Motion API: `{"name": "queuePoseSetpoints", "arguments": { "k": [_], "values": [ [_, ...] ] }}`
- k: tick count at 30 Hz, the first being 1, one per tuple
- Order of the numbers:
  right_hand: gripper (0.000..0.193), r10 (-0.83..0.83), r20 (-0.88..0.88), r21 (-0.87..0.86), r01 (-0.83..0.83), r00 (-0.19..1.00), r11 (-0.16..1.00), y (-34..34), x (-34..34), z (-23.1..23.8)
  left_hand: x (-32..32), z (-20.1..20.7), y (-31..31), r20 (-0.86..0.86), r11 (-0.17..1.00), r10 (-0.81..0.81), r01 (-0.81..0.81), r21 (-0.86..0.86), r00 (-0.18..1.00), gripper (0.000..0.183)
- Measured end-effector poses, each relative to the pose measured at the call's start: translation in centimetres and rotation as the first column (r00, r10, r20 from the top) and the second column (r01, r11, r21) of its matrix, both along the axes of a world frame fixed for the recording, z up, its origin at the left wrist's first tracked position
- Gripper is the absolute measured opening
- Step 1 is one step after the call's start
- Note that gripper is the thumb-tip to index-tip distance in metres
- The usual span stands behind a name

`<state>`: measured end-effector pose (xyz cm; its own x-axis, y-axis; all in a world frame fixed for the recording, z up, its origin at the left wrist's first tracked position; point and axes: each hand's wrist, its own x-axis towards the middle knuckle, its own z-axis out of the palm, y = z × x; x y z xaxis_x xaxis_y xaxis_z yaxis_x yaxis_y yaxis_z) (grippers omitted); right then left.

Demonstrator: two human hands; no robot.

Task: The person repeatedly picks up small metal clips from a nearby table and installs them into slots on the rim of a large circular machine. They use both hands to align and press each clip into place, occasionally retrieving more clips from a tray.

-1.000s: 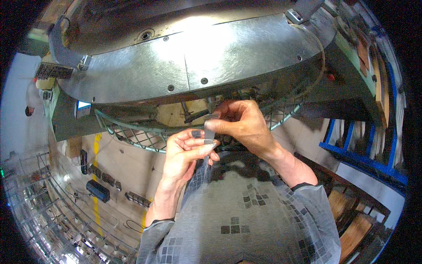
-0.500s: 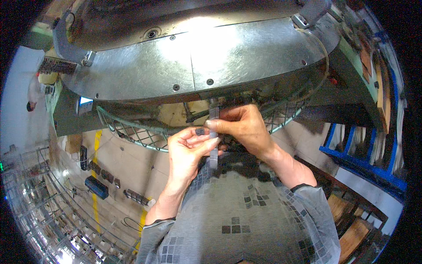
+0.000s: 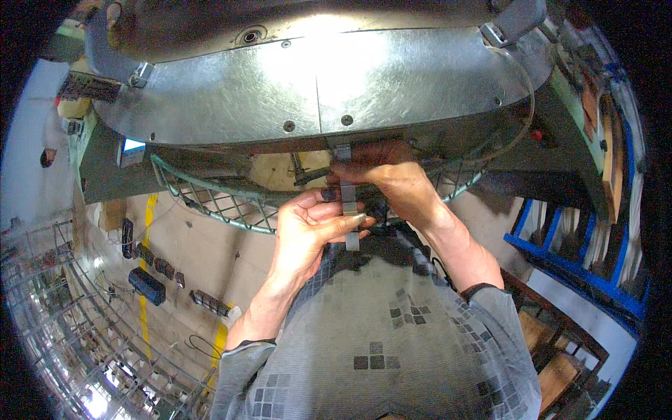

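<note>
A narrow grey segmented strip [image 3: 352,242] runs upright from beneath the front edge of a shiny curved metal plate [image 3: 217,91] down toward my body. My left hand [image 3: 305,227] is closed on the strip, thumb across it low down and fingers behind. A small dark block [image 3: 327,194] shows at that hand's fingertips. Higher up, my right hand [image 3: 406,183] reaches in under the plate's edge, its fingers bent beside the strip's upper part. Shadow covers those fingers, so their exact hold is hard to see.
A green wire mesh basket [image 3: 231,213] curves below the plate. Grey brackets stand at both plate ends, one a left bracket [image 3: 112,56]. To the right is a blue rack [image 3: 567,259]; dark boxes, including a blue-black box [image 3: 147,285], lie on the floor at left.
Both hands and the strip have shifted nearer the plate. The strip's upper end now reaches its underside, and my right hand has gone further into the shadow there.
</note>
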<state>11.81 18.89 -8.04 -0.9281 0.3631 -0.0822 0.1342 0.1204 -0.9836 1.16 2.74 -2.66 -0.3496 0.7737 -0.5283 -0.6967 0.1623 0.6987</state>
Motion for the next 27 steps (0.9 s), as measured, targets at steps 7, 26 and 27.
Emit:
{"name": "queuePoseSetpoints", "arguments": {
  "k": [7, 26, 27],
  "values": [
    [0.031, 0.014, 0.181, 0.303, -0.069, 0.983, 0.951, -0.1, 0.5, 0.6, -1.0, 0.1, -0.2, 0.001, 0.998, -0.064, 0.064, -0.012, 0.998, 0.039],
    [0.015, -0.121, -0.179, -0.106, 0.103, 0.976, 0.989, -4.8, 0.8, 8.6, 2.1, -0.9, -5.6, -0.415, 0.953, 0.116, 0.016, 0.302, 0.902, 0.035],
    [0.014, -0.116, -0.152, -0.112, 0.1, 0.981, 0.989, -5.1, 0.9, 8.5, 2.0, -0.9, -6.0, -0.391, 0.964, 0.093, 0.016, 0.264, 0.916, 0.035]
  ]
}}
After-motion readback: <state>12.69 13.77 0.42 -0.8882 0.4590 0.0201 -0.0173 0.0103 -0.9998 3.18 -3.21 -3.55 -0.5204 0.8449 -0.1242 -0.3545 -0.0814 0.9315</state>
